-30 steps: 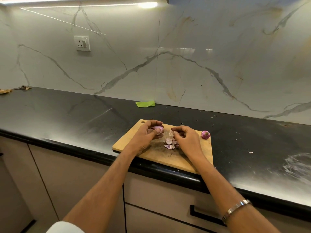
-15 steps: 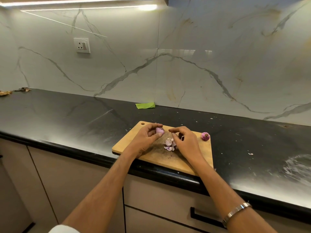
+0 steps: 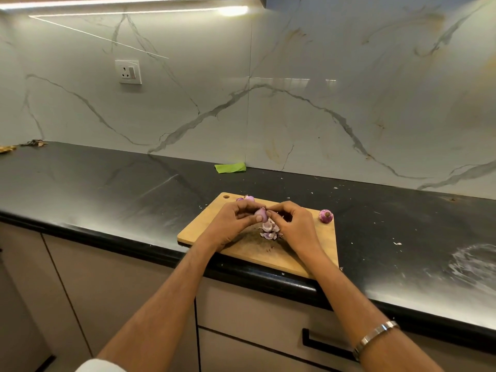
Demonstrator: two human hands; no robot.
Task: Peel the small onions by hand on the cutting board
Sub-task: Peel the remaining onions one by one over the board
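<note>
The left hand [image 3: 233, 226] held a small purple onion [image 3: 261, 214] in curled fingers, thumb pressed on its near side, just above the wooden cutting board [image 3: 326, 247]. The right hand [image 3: 291, 228] met it from the other side, its fingertips pinching at the onion's right edge — whether they gripped skin or the bulb itself was too small to tell. Beneath the hands lay a heap of peels [image 3: 269, 232], partly hidden by the right hand. Behind the left hand, more onions [image 3: 248, 198] showed only as tops. Another onion [image 3: 325, 216] sat alone at the board's far right corner. The board rested on the black desk [image 3: 107, 189] — a green scrap [image 3: 230, 167] lay near the wall
</note>
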